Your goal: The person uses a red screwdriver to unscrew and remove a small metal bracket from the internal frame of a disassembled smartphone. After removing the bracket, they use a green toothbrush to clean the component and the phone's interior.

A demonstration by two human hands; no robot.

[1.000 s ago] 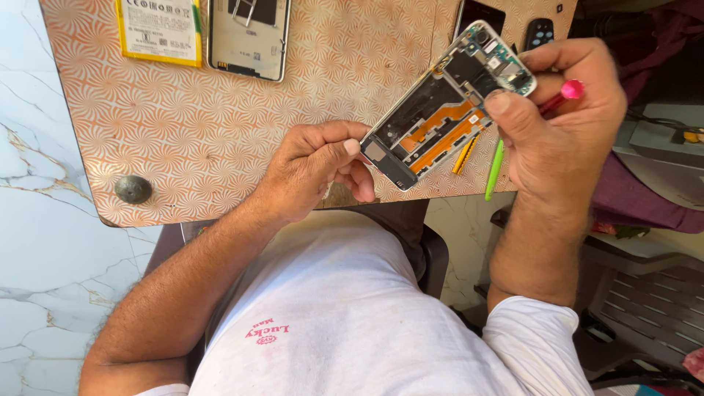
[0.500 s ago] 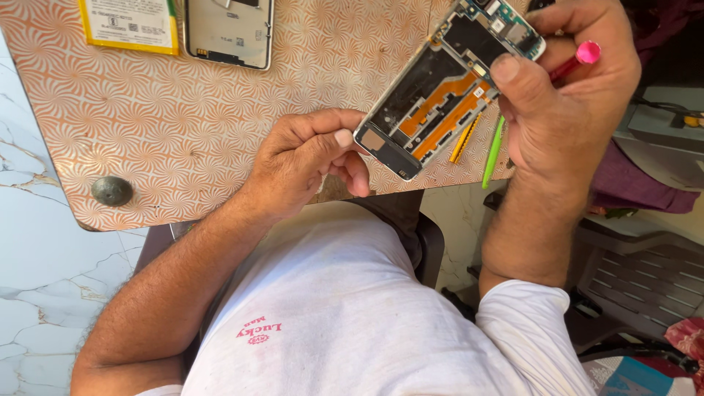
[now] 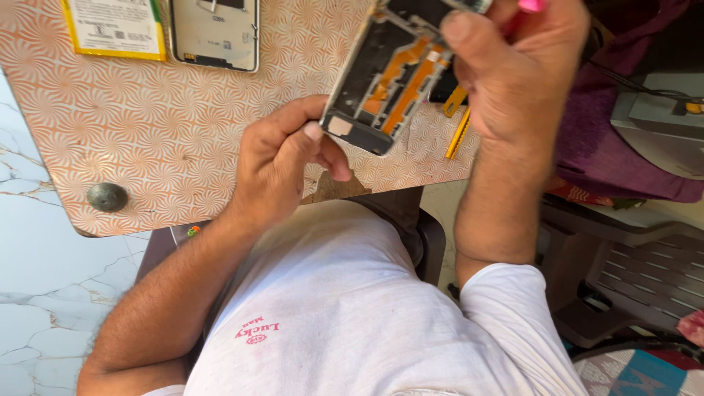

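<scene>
The left hand (image 3: 282, 158) pinches the lower corner of an opened phone frame (image 3: 389, 77), while the right hand (image 3: 513, 73) clasps its upper end together with a pink-tipped tool (image 3: 532, 6). The frame hangs tilted above the patterned table (image 3: 147, 132). A yellow-edged battery (image 3: 114, 28) and a back cover (image 3: 215, 33) lie side by side well off by the far edge.

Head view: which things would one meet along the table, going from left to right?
Round knob → yellow battery → phone back cover → left hand → opened phone frame → yellow tool → right hand.
</scene>
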